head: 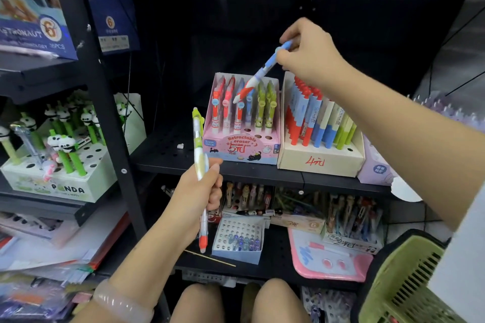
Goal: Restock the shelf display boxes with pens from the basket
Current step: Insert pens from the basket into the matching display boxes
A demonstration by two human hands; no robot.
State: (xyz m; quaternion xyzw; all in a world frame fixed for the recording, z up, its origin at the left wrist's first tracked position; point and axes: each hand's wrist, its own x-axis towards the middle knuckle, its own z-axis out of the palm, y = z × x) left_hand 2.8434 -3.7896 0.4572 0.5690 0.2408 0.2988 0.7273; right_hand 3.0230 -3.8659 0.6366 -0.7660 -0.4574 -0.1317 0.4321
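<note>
the blue-and-white pen [265, 67] is hanging tip-down over the pink display box [240, 151] on the black shelf [168, 157], pinched at its top end by the right hand [309, 52], its red tip hovering just above the rows of pens already standing there. the left hand [199, 191] is gripping a couple of spare pens [200, 165] upright below the shelf edge, while the green basket [401, 278] is sitting down by the right elbow. i'd say she should be straightening the pen upright and aiming for one of the empty front holes, matching colours, without knocking its neighbours.
</note>
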